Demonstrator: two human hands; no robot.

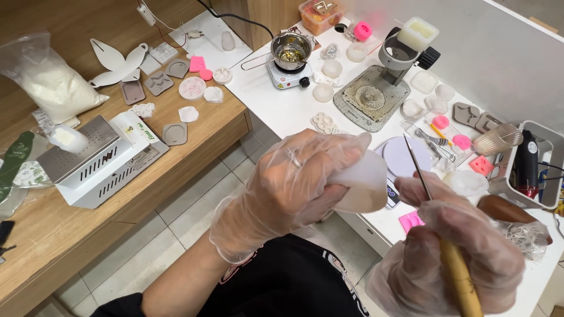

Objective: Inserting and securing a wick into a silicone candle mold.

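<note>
My left hand [294, 182], in a clear plastic glove, grips a white rounded mould piece [365, 186] in front of my chest. My right hand [464, 252], also gloved, holds a needle tool [437, 223] with a wooden handle and a thin metal tip. The tip points up and away, just right of the white piece. Both hands hover over the near edge of a white table [294, 108].
On the white table stand a small hotplate with a metal pot [291, 50], a grey press stand [376, 94], white and pink moulds and a small scale [399, 155]. The wooden desk [117, 176] at left holds a white metal box [94, 161], a powder bag [50, 79] and grey moulds.
</note>
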